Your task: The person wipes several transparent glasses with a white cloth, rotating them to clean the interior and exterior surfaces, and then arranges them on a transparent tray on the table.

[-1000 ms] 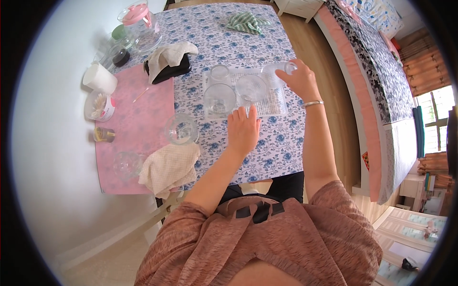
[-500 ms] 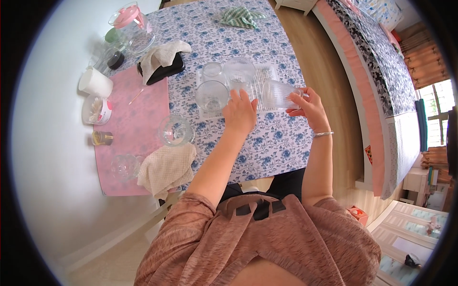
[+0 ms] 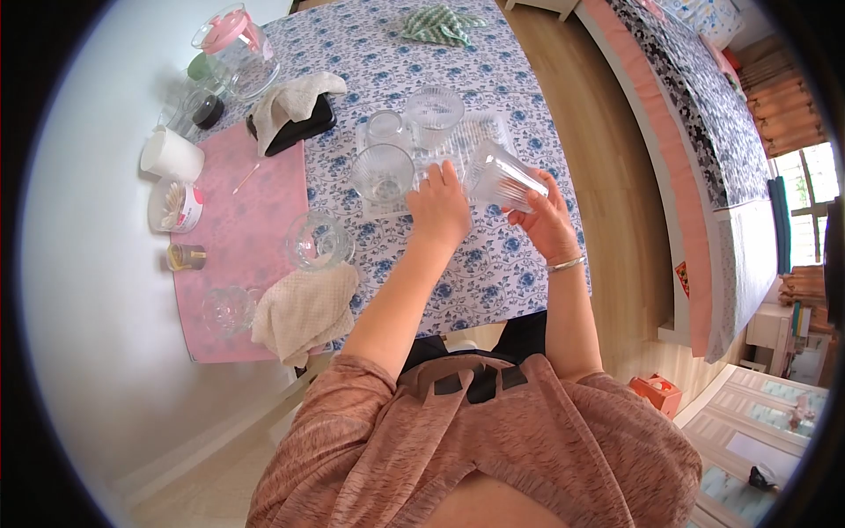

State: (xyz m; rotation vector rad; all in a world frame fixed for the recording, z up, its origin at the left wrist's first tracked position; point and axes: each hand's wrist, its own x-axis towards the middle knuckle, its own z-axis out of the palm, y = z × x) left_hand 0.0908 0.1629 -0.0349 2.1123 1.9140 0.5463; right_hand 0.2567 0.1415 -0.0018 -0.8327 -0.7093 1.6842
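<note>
A clear ribbed drinking glass point(image 3: 503, 174), tilted on its side, is held by my right hand point(image 3: 547, 220) with the fingers closed around its near end. My left hand point(image 3: 439, 211) reaches over the near edge of a clear ribbed tray point(image 3: 487, 129), its fingers slightly bent and apart, with nothing visible in them. Just left of those fingers stands a wide clear glass bowl point(image 3: 384, 173). Beyond it are a small glass cup point(image 3: 385, 128) and another ribbed glass bowl point(image 3: 435, 109). Some of the tray is hidden under the glassware and hands.
On the left, a pink mat point(image 3: 246, 194) bears a glass bowl point(image 3: 317, 240), a beige cloth point(image 3: 306, 312), a tub of cotton swabs point(image 3: 180, 208) and a white roll point(image 3: 172, 155). A black box point(image 3: 304, 128) under a cloth, a pink-lidded pitcher point(image 3: 236, 53) and a green cloth point(image 3: 440, 25) lie farther off.
My right hand has moved left and nearer to me, turning the glass so that it slants more. My left hand stays at the tray's near edge, and the view has shifted slightly.
</note>
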